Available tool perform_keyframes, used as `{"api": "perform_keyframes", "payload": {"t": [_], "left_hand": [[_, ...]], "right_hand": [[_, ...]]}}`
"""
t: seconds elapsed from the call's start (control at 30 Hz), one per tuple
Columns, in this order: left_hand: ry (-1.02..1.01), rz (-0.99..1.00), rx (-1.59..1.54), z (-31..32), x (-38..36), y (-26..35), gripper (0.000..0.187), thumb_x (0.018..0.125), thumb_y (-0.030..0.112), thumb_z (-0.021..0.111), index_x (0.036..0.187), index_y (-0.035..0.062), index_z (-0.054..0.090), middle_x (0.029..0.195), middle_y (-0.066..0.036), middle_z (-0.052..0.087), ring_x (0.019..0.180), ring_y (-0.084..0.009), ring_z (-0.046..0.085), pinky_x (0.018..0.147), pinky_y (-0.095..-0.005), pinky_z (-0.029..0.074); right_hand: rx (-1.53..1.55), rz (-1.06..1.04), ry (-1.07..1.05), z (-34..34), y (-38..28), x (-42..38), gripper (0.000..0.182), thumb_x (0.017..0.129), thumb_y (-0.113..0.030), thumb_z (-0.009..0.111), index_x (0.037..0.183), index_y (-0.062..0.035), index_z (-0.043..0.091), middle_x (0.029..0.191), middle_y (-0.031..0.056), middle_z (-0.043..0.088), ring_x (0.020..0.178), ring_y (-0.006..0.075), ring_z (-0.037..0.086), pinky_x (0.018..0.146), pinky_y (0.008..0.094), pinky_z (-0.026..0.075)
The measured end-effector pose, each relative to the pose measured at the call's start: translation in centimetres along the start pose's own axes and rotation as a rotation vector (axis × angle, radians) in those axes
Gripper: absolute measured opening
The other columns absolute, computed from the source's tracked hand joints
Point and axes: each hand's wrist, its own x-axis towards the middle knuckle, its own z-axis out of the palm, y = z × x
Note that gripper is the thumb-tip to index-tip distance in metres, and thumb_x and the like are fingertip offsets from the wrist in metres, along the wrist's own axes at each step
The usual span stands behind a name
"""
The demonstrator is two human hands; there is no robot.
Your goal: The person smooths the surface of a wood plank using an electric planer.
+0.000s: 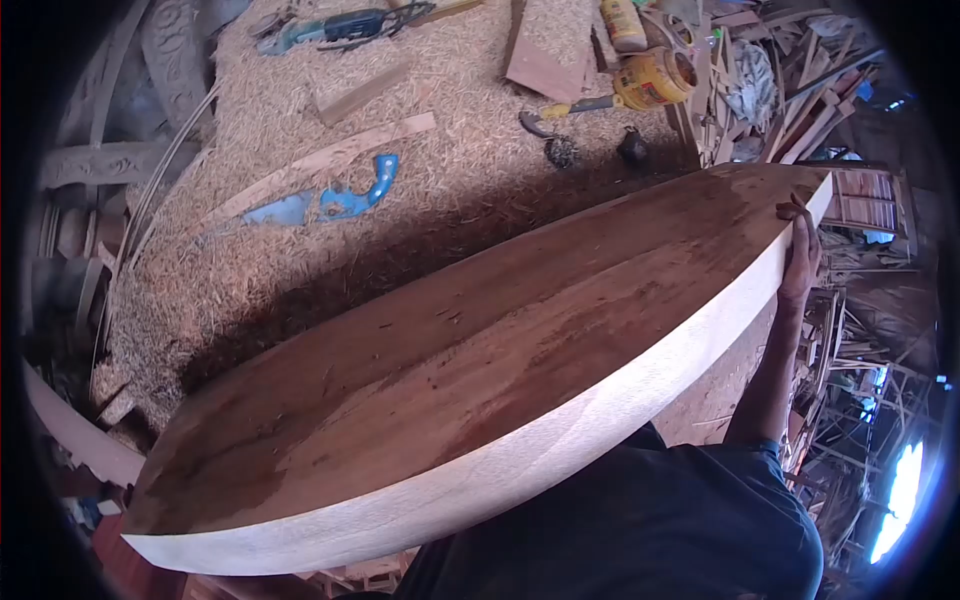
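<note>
A long, thick wooden board (470, 340) with a brown, stained face and a pale, curved edge stretches diagonally across the view. My right hand (800, 250) is wrapped around its far right end, fingers curled over the edge. At the lower left end, my left hand (122, 548) is in shadow against the board, and most of its fingers are hidden. The board is tilted up in front of my body, above a bench strewn with shavings.
Wood shavings (280, 100) cover the bench. On it lie a blue-handled saw (370, 190), a power tool (330, 30), a hammer-like tool (570, 108), a yellow jar (655, 78), a bottle (624, 25) and wood offcuts (550, 50). Scrap wood (810, 110) is piled at the right; carved pieces (110, 165) stand left.
</note>
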Motion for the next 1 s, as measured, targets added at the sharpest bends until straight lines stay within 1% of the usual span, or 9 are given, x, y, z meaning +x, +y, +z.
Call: {"api": "perform_keyframes", "payload": {"t": [0.1,0.17,0.37,0.5,0.7,0.73,0.83,0.93,1.0], "left_hand": [[-0.089,0.024,0.0,3.5,-1.4,1.8,0.056,0.115,0.045,0.045,0.146,-0.0003,0.057,0.15,-0.018,0.06,0.141,-0.0294,0.053,0.122,-0.0406,0.039],[-0.142,0.03,-0.001,5.7,-1.8,2.9,0.056,0.115,0.044,0.045,0.147,-0.0002,0.057,0.15,-0.018,0.06,0.141,-0.0295,0.053,0.122,-0.0406,0.039],[-0.214,0.095,0.003,9.8,-2.7,7.5,0.056,0.115,0.044,0.045,0.148,0.0,0.056,0.151,-0.018,0.06,0.141,-0.0298,0.054,0.122,-0.0407,0.039],[-0.229,0.172,0.008,11.1,-3.3,10.8,0.055,0.115,0.043,0.045,0.148,0.0002,0.056,0.151,-0.018,0.06,0.141,-0.0299,0.054,0.121,-0.0407,0.039],[-0.243,0.204,0.029,11.0,-5.7,11.6,0.055,0.115,0.042,0.045,0.149,0.0004,0.055,0.151,-0.018,0.059,0.141,-0.0302,0.054,0.121,-0.0408,0.039],[-0.242,0.206,0.025,10.7,-6.1,11.5,0.055,0.115,0.042,0.045,0.149,0.0005,0.055,0.152,-0.018,0.059,0.141,-0.0302,0.054,0.121,-0.0408,0.04],[-0.245,0.21,0.023,10.1,-7.6,11.2,0.055,0.115,0.042,0.045,0.15,0.0006,0.055,0.152,-0.018,0.059,0.141,-0.0304,0.054,0.121,-0.0408,0.04],[-0.23,0.212,0.021,9.0,-9.3,10.7,0.055,0.115,0.042,0.045,0.15,0.0007,0.054,0.152,-0.018,0.059,0.141,-0.0305,0.054,0.121,-0.0409,0.04],[-0.227,0.218,0.015,8.3,-10.2,10.4,0.055,0.115,0.041,0.045,0.15,0.0008,0.054,0.152,-0.018,0.059,0.141,-0.0306,0.054,0.121,-0.0409,0.04]], "right_hand": [[0.003,0.223,0.067,0.9,-3.1,-0.4,0.048,0.112,-0.04,0.056,0.132,0.0019,0.067,0.136,0.017,0.066,0.137,0.028,0.055,0.116,0.0399,0.04],[-0.344,0.323,0.198,0.1,-0.6,-0.6,0.056,0.109,-0.043,0.063,0.143,0.0006,0.061,0.145,0.0195,0.06,0.128,0.0309,0.061,0.116,0.04,0.042],[0.15,0.729,0.392,-1.1,0.2,-0.3,0.103,0.09,-0.054,0.083,0.154,0.015,0.041,0.148,0.0408,0.047,0.129,0.0388,0.062,0.102,0.0444,0.056],[0.095,0.629,0.49,-2.3,7.5,-0.9,0.117,0.085,-0.049,0.088,0.157,0.0208,0.028,0.138,0.0333,0.061,0.112,0.0306,0.071,0.091,0.0359,0.06],[0.206,0.752,0.426,-5.4,3.4,-1.4,0.12,0.083,-0.046,0.09,0.16,0.0171,0.025,0.148,0.0367,0.053,0.118,0.034,0.071,0.095,0.0358,0.059],[0.251,0.712,0.48,-5.3,5.3,-2.1,0.112,0.082,-0.045,0.091,0.154,0.0193,0.033,0.13,0.0353,0.065,0.102,0.035,0.075,0.082,0.0403,0.064],[0.467,0.756,0.521,-5.7,8.6,-3.9,0.103,0.084,-0.039,0.089,0.152,0.0166,0.036,0.126,0.0335,0.066,0.096,0.0363,0.076,0.082,0.0419,0.065],[0.581,0.804,0.375,-7.1,11.9,-6.2,0.091,0.089,-0.037,0.081,0.156,0.009,0.039,0.13,0.0297,0.067,0.112,0.0371,0.073,0.092,0.0432,0.063],[0.764,0.951,0.347,-7.7,14.6,-7.9,0.082,0.089,-0.036,0.081,0.149,0.0071,0.047,0.128,0.0274,0.069,0.108,0.0362,0.074,0.092,0.0435,0.063]]}}
